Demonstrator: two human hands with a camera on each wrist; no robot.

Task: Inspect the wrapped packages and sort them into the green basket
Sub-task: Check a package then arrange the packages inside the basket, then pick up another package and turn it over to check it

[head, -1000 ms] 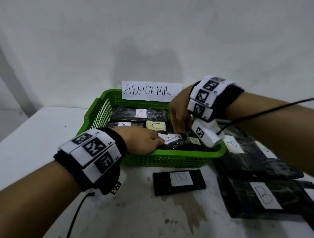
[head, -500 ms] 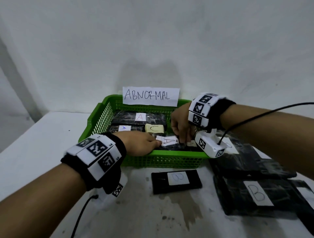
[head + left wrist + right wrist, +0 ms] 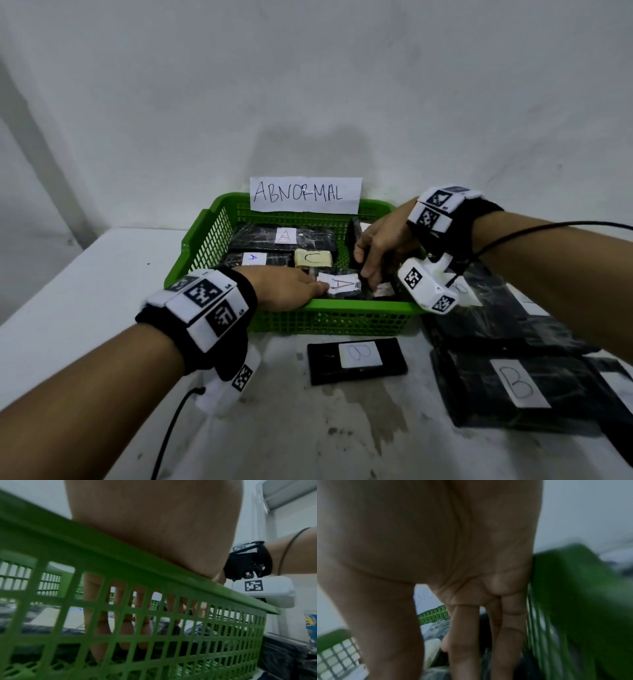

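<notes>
The green basket (image 3: pixel 342 305) holds several black wrapped packages with white labels, two marked A at the back left and a pale one marked C (image 3: pixel 313 257). Another package marked A (image 3: pixel 339 284) lies just inside the front rim. My left hand (image 3: pixel 305 287) reaches over that rim, and its straight fingers (image 3: pixel 126 628) press on the package's left end. My right hand (image 3: pixel 368 270) comes in from the right with fingers (image 3: pixel 464 635) pointing straight down at the package's right end. A dark package (image 3: pixel 356 229) stands on edge behind it.
A paper sign reading ABNORMAL (image 3: pixel 305 195) is fixed to the basket's back wall. On the white table (image 3: pixel 85 274) a small black package marked B (image 3: pixel 356 359) lies in front of the basket. Larger B packages (image 3: pixel 513 387) are stacked at the right.
Both hands stay on the A package at the basket's front. The right hand has sunk a little lower into the basket, and the head view has shifted.
</notes>
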